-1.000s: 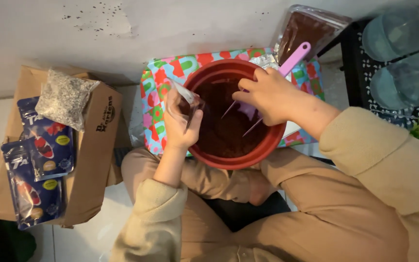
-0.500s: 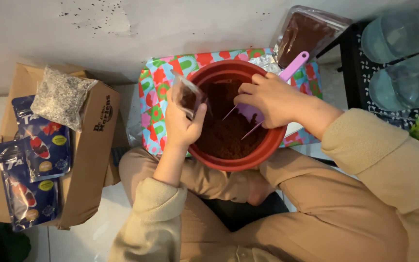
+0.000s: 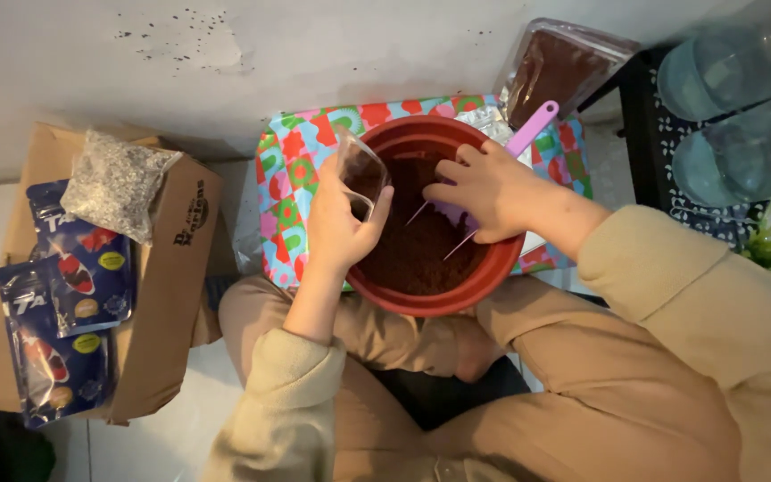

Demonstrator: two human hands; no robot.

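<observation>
the left hand (image 3: 336, 228) grips a small clear plastic cup (image 3: 360, 174), thumb on one side and fingers wrapped round the other, the cup tilted over the near-left rim of the round red plastic bowl (image 3: 403, 299). dark brown soil (image 3: 408, 254) fills the bowl, just below and to the right of those fingers. the right hand (image 3: 493, 192) is curled over the bowl's far-right side, its fingers closed on a pink plastic rake-like tool (image 3: 533, 125); the thin prongs poke out beneath the fingertips into the soil, and the pink handle sticks out behind the knuckles. the bowl sits on a bright patterned wrapped box (image 3: 292, 165), which shows beyond the left fingers. well apart to the left of the left hand lie a brown cardboard box (image 3: 171, 295), a clear bag of grey gravel (image 3: 118, 183) and two blue glossy pouches (image 3: 64, 303). past the right fingers leans a clear bag of brown soil (image 3: 559, 71).
</observation>
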